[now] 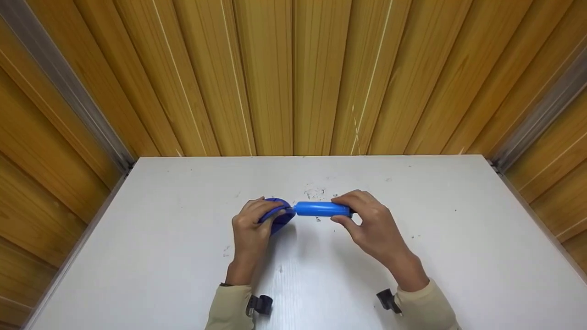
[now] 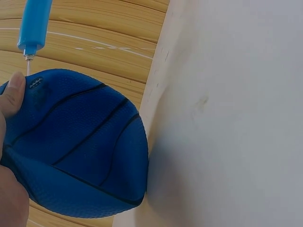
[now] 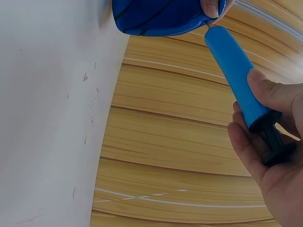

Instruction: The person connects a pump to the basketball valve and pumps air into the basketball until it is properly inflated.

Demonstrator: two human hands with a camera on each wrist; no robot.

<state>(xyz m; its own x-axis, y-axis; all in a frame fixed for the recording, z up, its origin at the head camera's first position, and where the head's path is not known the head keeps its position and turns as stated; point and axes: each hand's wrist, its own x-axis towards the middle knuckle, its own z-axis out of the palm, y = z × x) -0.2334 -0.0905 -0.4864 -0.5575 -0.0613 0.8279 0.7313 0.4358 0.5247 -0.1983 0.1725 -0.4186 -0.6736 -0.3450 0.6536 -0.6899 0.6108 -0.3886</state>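
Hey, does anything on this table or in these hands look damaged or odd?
The blue ball in the left hand looks odd: caved in and creased rather than round, as if short of air. Dark smudges also speckle the white tabletop.

Bright head view, dimmer wrist views, soft shadows and glare on the table (image 1: 174, 256)

- The head camera is looking forward and down from farthest off, showing the tabletop (image 1: 160, 266) across the lower half and the wood-patterned wall (image 1: 293, 78) across the upper half.
- The left wrist camera is looking closely, tilted sideways, at the blue ball (image 2: 85, 127), left of frame.
- The right wrist camera, also tilted, is facing the pump (image 3: 235, 71) closely, right of centre.
- Both wrist views are sharing the needle (image 2: 28, 67), upper left in one, near the top in the other.
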